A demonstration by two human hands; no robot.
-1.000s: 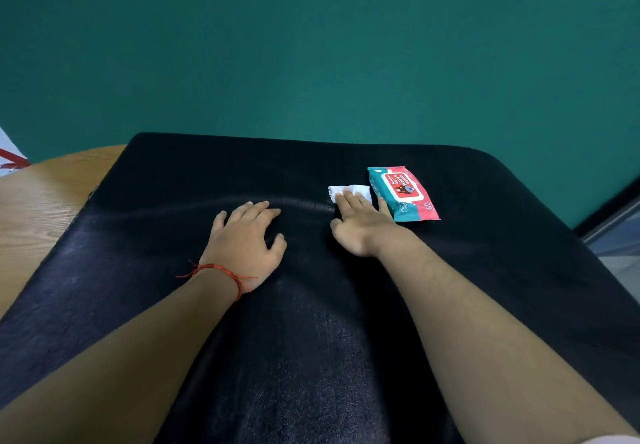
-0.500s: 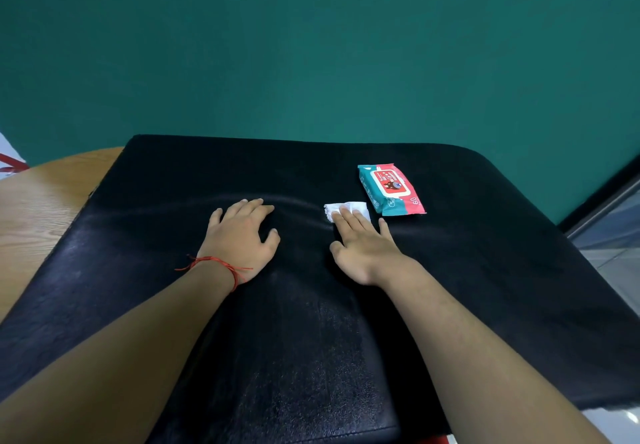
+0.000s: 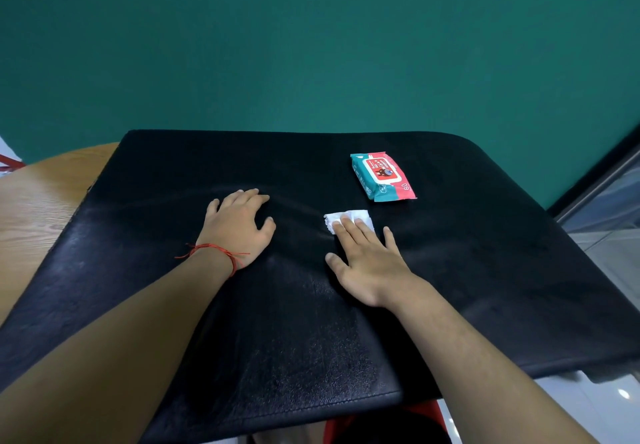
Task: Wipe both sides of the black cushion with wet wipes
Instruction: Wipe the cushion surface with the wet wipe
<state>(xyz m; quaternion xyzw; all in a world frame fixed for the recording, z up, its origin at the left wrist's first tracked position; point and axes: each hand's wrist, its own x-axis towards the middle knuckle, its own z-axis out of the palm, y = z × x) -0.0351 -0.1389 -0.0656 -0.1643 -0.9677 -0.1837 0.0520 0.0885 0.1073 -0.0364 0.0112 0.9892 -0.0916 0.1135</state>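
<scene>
Wooden surface (image 3: 38, 208) shows at far left. The cushion (image 3: 121, 235) lies flat across it, one face up. Left hand (image 3: 239, 228) is flat and relaxed, grasping nothing, and presses the cushion left of centre, probably to steady it. Well apart to its right, the folded wipe (image 3: 349, 217) is pinned to the cushion under the straight fingers of the right hand (image 3: 367, 263), pressed rather than clenched. Pack (image 3: 381, 176) lies beyond the wipe, near but not touching. Judgement: top face is mid-wipe, and a faint sheen on the near part suggests some coverage. Underside not yet turned up, so under half done.
</scene>
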